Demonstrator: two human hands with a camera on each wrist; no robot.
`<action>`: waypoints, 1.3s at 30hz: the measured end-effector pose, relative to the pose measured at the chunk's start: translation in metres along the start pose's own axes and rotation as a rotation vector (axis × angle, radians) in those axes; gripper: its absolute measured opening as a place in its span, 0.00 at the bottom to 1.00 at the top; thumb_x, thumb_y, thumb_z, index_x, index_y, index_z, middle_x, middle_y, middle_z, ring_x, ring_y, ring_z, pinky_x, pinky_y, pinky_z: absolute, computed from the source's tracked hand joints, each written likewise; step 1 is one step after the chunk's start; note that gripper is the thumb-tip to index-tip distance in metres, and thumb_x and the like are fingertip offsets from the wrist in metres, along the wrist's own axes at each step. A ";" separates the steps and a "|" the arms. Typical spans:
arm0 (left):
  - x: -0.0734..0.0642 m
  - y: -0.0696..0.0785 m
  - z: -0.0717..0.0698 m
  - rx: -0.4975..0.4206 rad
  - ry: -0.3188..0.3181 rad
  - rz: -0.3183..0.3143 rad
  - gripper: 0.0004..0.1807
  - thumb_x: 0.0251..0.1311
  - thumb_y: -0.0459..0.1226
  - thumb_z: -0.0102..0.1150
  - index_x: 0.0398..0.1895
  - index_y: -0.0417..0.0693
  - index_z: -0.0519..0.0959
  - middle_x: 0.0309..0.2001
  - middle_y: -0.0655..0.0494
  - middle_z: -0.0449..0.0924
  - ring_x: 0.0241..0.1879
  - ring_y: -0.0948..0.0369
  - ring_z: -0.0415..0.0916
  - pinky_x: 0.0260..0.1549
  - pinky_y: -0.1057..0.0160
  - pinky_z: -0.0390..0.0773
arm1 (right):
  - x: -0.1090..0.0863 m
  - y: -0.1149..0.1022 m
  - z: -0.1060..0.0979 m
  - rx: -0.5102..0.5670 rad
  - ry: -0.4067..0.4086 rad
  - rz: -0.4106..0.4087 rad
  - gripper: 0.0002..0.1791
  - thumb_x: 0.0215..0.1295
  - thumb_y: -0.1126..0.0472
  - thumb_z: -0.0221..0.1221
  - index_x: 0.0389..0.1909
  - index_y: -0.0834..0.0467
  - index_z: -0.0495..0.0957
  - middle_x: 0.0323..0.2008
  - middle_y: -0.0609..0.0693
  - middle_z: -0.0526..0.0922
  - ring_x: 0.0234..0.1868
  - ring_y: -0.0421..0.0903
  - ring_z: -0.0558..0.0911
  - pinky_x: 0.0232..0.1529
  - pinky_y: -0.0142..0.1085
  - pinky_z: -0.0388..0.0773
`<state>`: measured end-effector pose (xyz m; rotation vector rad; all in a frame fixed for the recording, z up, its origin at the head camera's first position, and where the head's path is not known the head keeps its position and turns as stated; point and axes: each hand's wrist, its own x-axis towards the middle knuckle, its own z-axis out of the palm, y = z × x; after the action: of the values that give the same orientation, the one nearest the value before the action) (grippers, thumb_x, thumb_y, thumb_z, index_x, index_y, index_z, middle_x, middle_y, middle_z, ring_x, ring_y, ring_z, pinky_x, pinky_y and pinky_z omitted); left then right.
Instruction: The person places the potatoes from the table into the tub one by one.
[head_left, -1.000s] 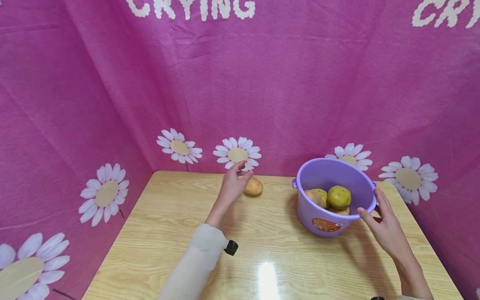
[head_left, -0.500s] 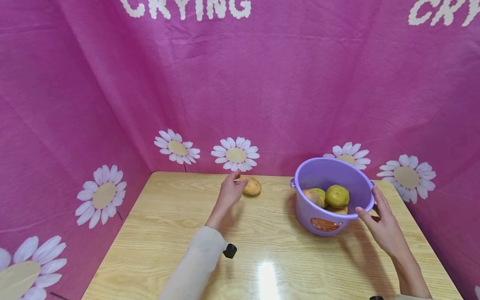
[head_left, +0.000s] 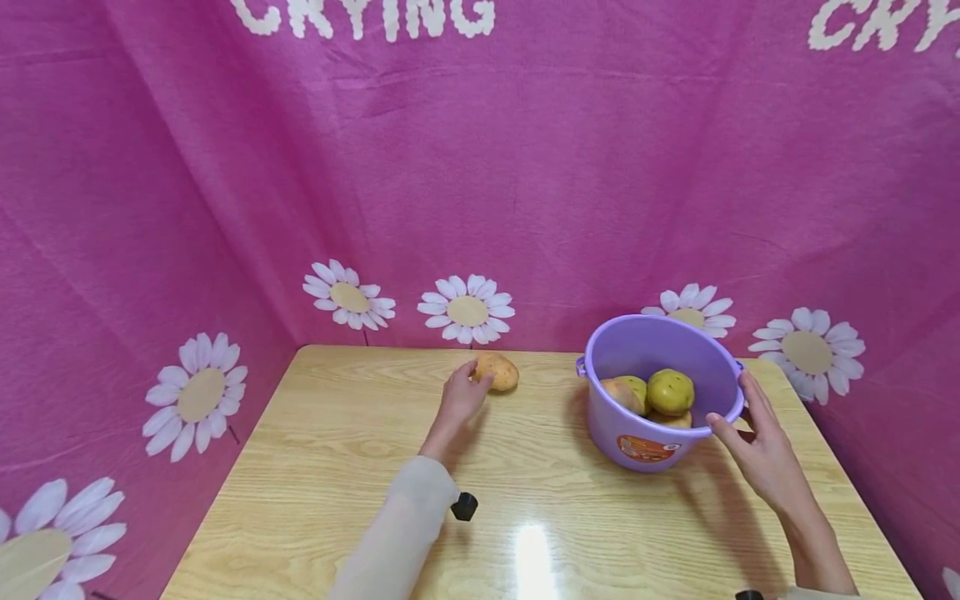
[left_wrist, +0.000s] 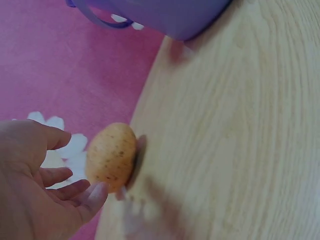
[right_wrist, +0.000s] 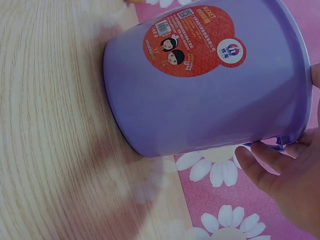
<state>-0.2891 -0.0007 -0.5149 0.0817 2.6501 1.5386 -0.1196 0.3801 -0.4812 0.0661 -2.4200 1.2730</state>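
A tan, speckled potato [head_left: 498, 372] lies near the back edge of the wooden table [head_left: 360, 433]. My left hand [head_left: 461, 398] is just left of it, fingers loosely bent and nothing gripped. In the left wrist view, the potato [left_wrist: 111, 157] sits beyond the fingertips; whether they touch it I cannot tell. On the right stands a purple bucket [head_left: 630, 432], upright, with several yellow-green and tan roundish pieces [head_left: 670, 392] inside. My right hand [head_left: 768, 458] holds its right rim, thumb in front and fingers along the outer side; the right wrist view shows fingers [right_wrist: 257, 167] under the rim.
A pink cloth [head_left: 525, 167] printed with daisies hangs behind the table and along both sides. An orange-red label [right_wrist: 187, 42] marks the bucket's front. Bare table lies between the potato and the bucket.
My left hand has come down from above the potato's left end to beside it. The right hand stays on the bucket's rim. The whole head view has shifted slightly.
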 end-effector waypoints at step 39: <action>0.023 -0.016 0.046 0.156 0.040 0.127 0.38 0.52 0.42 0.67 0.66 0.43 0.62 0.60 0.44 0.67 0.59 0.50 0.65 0.57 0.54 0.64 | 0.000 -0.004 -0.001 -0.001 0.001 0.006 0.43 0.64 0.63 0.57 0.73 0.54 0.42 0.72 0.53 0.44 0.59 0.42 0.66 0.43 0.15 0.66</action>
<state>-0.3078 0.0332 -0.5519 0.2358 2.8429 1.3774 -0.1186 0.3786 -0.4781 0.0582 -2.4211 1.2741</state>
